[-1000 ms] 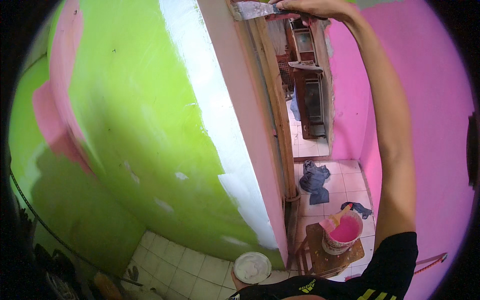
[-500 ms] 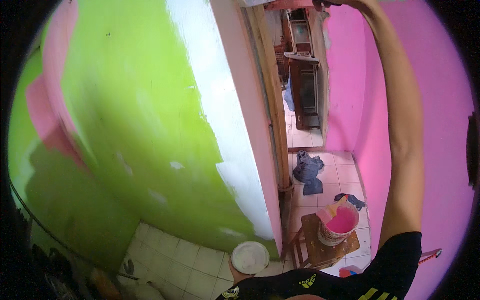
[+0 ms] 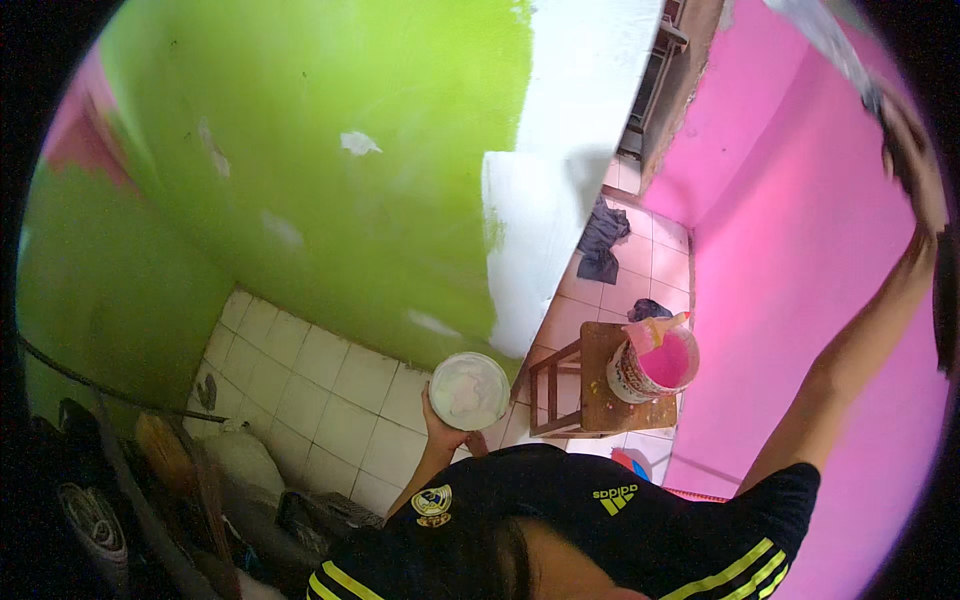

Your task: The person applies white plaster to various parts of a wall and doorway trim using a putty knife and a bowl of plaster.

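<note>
Half a second ago your right hand is high at the top of the doorway; now it is farther to the right, in front of the pink wall. Your view also turns, so the tub appears higher in it. By my judgement, the scraper is now away from the doorway edge, and the stroke there seems interrupted.

The scraper is far up and to the right of the tub, its blade pointing to the upper left. Your right fingers are wrapped around its handle. I cannot tell if the blade touches the pink wall, or how much it carries. Your left hand is curled around the near side of the tub, which holds pale paste.

Just beyond the tub is the green wall, and its white strip goes upward to the right of the tub. To the right of the tub stands a stool with a bucket; a brush lies across the bucket's rim. This stool stands in the way on that side, so a knock could be risky. Beyond it, dark cloths lie on the floor. To the lower left of the tub, a sack and dark clutter crowd the corner.
</note>
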Demonstrator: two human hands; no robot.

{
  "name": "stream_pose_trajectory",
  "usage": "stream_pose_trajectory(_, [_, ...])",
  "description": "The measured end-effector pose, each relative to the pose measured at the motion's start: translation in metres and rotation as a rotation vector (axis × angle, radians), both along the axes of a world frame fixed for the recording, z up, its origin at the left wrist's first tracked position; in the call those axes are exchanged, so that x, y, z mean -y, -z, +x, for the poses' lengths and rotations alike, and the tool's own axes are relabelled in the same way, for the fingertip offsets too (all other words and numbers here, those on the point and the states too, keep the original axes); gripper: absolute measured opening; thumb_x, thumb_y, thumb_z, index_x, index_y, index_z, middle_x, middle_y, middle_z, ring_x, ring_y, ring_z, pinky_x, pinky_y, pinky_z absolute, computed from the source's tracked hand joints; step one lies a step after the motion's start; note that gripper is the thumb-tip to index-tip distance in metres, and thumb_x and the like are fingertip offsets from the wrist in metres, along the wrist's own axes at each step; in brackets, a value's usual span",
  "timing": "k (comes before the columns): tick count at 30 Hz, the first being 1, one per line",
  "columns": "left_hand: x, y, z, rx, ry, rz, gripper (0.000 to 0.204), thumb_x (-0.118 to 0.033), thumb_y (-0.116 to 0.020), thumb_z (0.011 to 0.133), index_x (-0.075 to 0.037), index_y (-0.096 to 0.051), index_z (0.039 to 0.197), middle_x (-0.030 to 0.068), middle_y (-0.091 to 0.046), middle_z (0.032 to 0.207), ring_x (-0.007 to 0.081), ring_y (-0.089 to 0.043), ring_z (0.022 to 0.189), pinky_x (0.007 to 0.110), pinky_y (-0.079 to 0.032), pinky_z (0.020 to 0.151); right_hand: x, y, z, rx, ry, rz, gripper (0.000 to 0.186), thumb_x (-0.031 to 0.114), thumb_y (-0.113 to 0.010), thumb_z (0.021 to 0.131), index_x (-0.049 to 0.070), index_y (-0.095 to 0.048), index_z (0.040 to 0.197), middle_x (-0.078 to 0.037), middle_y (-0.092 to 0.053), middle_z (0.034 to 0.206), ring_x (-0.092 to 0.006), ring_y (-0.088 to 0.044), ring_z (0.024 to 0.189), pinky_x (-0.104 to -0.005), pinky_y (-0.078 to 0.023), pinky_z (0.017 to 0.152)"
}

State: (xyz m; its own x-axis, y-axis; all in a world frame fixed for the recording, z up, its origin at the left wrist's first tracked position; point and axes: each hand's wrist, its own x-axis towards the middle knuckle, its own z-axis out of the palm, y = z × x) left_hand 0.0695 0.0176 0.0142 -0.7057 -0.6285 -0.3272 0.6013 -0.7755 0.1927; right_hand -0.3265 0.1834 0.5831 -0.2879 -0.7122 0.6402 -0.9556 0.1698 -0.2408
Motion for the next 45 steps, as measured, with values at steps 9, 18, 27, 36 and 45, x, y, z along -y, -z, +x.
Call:
stream_pose_trajectory(9, [0.018, 0.012, 0.026, 0.014, 0.051, -0.292, 0.067, -0.063, -0.038, 0.082, -0.021, -0.043, 0.135, 0.0087, -0.042, 0.139, 0.0338, -0.039, 0.128, 0.059, -0.029, 0.103, -0.11, 0.368, -0.006, 1.193, 0.028, -0.397, 0.042, 0.044, -0.056, 0.089, 0.003, -0.057, 0.099, 0.003, -0.053, 0.062, -0.0046, -0.044, 0.042, -0.0192, -0.032, 0.036])
stream_pose_trajectory(18, [0.033, -0.006, 0.036, 0.167, 0.101, -0.444, 0.072, -0.062, -0.045, 0.08, -0.02, -0.036, 0.138, 0.0096, -0.04, 0.14, 0.0308, -0.039, 0.128, 0.054, -0.027, 0.107, -0.114, 0.436, 0.11, 1.487, 0.056, -0.542, 0.021, 0.031, -0.053, 0.094, 0.011, -0.05, 0.094, 0.003, -0.044, 0.065, -0.0034, -0.036, 0.042, -0.0176, -0.027, 0.035])
stream_pose_trajectory(27, [0.06, 0.034, 0.004, 0.529, -0.102, -1.306, 0.073, -0.064, -0.043, 0.082, -0.019, -0.035, 0.139, 0.0097, -0.041, 0.14, 0.0298, -0.038, 0.128, 0.052, -0.029, 0.106, -0.073, 0.435, 0.135, 1.295, 0.592, -0.881, 0.027, 0.036, -0.053, 0.093, 0.015, -0.043, 0.08, 0.005, -0.039, 0.061, -0.0045, -0.031, 0.044, -0.0186, -0.025, 0.04])
stream_pose_trajectory(36, [0.113, -0.002, -0.02, 0.038, 0.662, -0.325, 0.076, -0.051, -0.061, 0.074, -0.018, -0.033, 0.137, 0.0091, -0.043, 0.136, 0.0288, -0.042, 0.125, 0.05, -0.03, 0.106, -0.067, 0.533, 0.168, 1.028, 0.901, -0.959, 0.028, 0.029, -0.061, 0.089, 0.011, -0.045, 0.075, 0.003, -0.044, 0.058, -0.0051, -0.038, 0.044, -0.0218, -0.029, 0.038])
stream_pose_trajectory(45, [0.121, 0.014, 0.001, 0.123, 0.571, -1.134, 0.069, -0.064, -0.038, 0.084, -0.017, -0.042, 0.135, 0.0092, -0.042, 0.138, 0.0321, -0.042, 0.124, 0.053, -0.031, 0.104, -0.045, 0.739, 0.221, 0.991, 1.405, -0.96, 0.036, 0.025, -0.079, 0.073, 0.006, -0.048, 0.07, -0.004, -0.055, 0.066, -0.0126, -0.051, 0.052, -0.0282, -0.042, 0.048])
